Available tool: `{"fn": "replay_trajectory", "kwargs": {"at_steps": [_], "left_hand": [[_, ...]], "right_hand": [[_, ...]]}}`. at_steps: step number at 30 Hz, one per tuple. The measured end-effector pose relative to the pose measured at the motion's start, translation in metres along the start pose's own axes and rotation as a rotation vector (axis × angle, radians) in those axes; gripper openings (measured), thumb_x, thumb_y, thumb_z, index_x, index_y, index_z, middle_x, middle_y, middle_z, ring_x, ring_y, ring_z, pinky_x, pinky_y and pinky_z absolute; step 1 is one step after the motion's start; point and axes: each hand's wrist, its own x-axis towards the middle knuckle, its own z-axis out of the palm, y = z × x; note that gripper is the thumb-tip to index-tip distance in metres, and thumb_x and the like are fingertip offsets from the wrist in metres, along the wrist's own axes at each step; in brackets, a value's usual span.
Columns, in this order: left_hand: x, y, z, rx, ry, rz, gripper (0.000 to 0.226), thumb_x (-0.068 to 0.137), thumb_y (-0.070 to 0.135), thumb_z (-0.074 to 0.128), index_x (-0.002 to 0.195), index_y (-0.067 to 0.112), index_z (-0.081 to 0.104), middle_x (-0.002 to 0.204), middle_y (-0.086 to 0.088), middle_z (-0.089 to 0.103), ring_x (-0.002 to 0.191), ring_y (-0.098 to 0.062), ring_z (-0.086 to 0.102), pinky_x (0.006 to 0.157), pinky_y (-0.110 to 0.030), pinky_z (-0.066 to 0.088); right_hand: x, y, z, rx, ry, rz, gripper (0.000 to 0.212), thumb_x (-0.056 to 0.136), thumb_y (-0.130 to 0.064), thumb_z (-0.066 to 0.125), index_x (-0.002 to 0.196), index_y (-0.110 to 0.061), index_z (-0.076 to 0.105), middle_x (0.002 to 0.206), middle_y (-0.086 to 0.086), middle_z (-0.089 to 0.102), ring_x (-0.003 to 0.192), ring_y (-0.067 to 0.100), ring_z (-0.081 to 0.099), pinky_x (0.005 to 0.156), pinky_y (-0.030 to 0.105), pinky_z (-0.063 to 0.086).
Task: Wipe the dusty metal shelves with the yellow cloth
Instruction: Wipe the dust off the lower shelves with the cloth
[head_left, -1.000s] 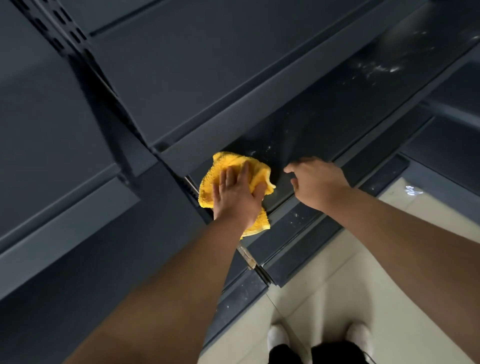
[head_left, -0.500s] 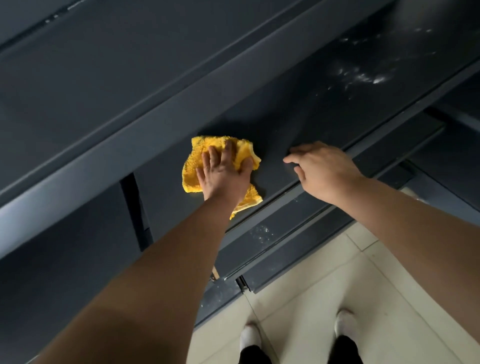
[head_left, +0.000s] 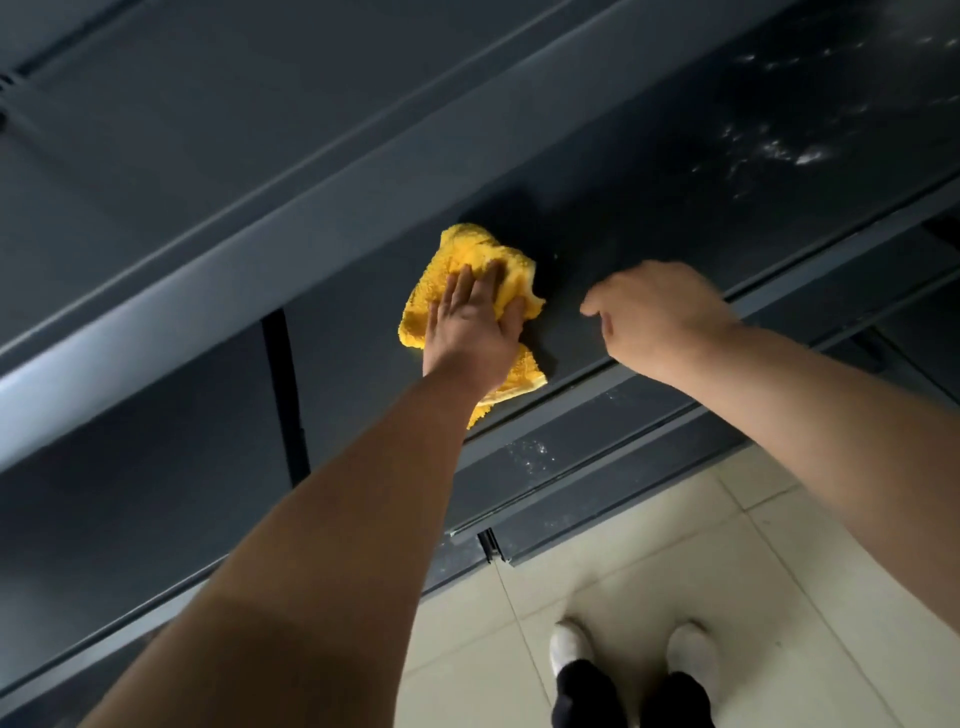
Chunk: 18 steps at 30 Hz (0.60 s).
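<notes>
1. While your left hand (head_left: 475, 325) lies flat on the yellow cloth (head_left: 470, 252), its grip is wide. The fingers are straight and press on the fabric, and nothing is pinched.
2. You have the cloth crumpled on the dark metal shelf (head_left: 649, 208), near the shelf's front edge. Its lower corner reaches that edge beside your wrist.
3. Your right hand (head_left: 657, 312) is just beside the cloth but apart from it, over the same front edge. Its grip is loose, with the fingers curled under and holding nothing. The hand is blurred, so whether it touches the metal cannot be told.
4. Whitish dust smears (head_left: 779, 153) show on the same shelf, well to the right of both your hands.
5. An upper shelf (head_left: 260, 156) juts out above, and its front lip runs just behind the cloth.
6. A lower ledge (head_left: 530, 452) below the cloth carries white specks.
7. Your white shoes (head_left: 571, 644) stand on the pale tiled floor (head_left: 675, 530).
</notes>
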Motion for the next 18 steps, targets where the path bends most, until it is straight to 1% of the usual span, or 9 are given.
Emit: {"fn": "replay_trajectory", "kwargs": {"at_steps": [2,6,8,10,12,14,16,18], "left_hand": [[-0.004,-0.021,-0.004,-0.005,0.024,-0.072,0.060,0.097,0.053,0.030,0.151,0.028,0.020,0.160,-0.001,0.013,0.147,-0.019,0.005,0.119,-0.041,0.006],[0.004,-0.061,-0.012,0.004,0.039,-0.171,0.062,0.096,0.055,0.030,0.151,0.030,0.018,0.160,-0.002,0.012,0.147,-0.020,0.004,0.118,-0.042,0.006],[0.012,-0.083,-0.017,0.000,0.055,-0.257,0.063,0.095,0.056,0.031,0.151,0.030,0.018,0.160,-0.003,0.012,0.147,-0.021,0.003,0.118,-0.045,0.005],[0.018,-0.098,-0.019,-0.015,0.071,-0.330,0.065,0.094,0.056,0.032,0.151,0.030,0.017,0.160,-0.005,0.010,0.147,-0.024,0.002,0.117,-0.047,0.004],[0.024,-0.103,-0.019,-0.025,0.078,-0.397,0.065,0.094,0.056,0.032,0.152,0.030,0.017,0.161,-0.006,0.007,0.147,-0.025,0.001,0.117,-0.047,0.002],[0.032,-0.101,-0.019,-0.018,0.079,-0.454,0.066,0.093,0.056,0.033,0.152,0.029,0.018,0.160,-0.004,0.009,0.147,-0.026,0.002,0.117,-0.047,0.003],[0.041,-0.094,-0.021,0.000,0.062,-0.485,0.067,0.093,0.056,0.032,0.152,0.025,0.019,0.160,-0.003,0.010,0.147,-0.027,0.003,0.116,-0.047,0.004],[0.053,-0.085,-0.021,0.027,0.024,-0.469,0.070,0.094,0.057,0.029,0.153,0.023,0.014,0.161,-0.004,0.007,0.147,-0.026,0.001,0.117,-0.047,0.003]], "right_hand": [[0.009,-0.011,0.000,0.015,0.051,0.008,0.030,0.088,-0.005,0.048,0.104,-0.019,0.068,0.099,0.005,0.070,0.087,0.027,0.065,0.073,0.034,0.055],[0.022,-0.033,0.008,0.053,0.064,0.004,0.034,0.090,-0.010,0.047,0.116,-0.024,0.063,0.115,0.000,0.065,0.102,0.025,0.061,0.081,0.037,0.054],[0.029,-0.042,0.014,0.028,0.071,0.009,0.036,0.088,-0.008,0.049,0.116,-0.024,0.063,0.116,0.000,0.064,0.104,0.025,0.060,0.081,0.034,0.052],[0.036,-0.047,0.020,-0.025,0.086,-0.004,0.035,0.087,-0.007,0.051,0.115,-0.022,0.063,0.114,0.003,0.063,0.107,0.026,0.056,0.082,0.035,0.047],[0.039,-0.047,0.025,-0.045,0.087,0.001,0.031,0.087,-0.008,0.051,0.113,-0.019,0.063,0.112,0.006,0.063,0.108,0.028,0.054,0.085,0.037,0.045],[0.043,-0.045,0.026,0.000,0.070,-0.001,0.029,0.089,-0.010,0.049,0.112,-0.017,0.065,0.111,0.006,0.065,0.107,0.028,0.055,0.086,0.037,0.049],[0.046,-0.039,0.021,0.061,0.051,0.006,0.030,0.093,-0.015,0.045,0.115,-0.021,0.064,0.113,0.003,0.066,0.105,0.028,0.059,0.084,0.038,0.052],[0.047,-0.029,0.015,0.098,0.062,0.021,0.035,0.094,-0.017,0.044,0.123,-0.028,0.060,0.115,0.002,0.067,0.104,0.028,0.060,0.081,0.035,0.051]]}}
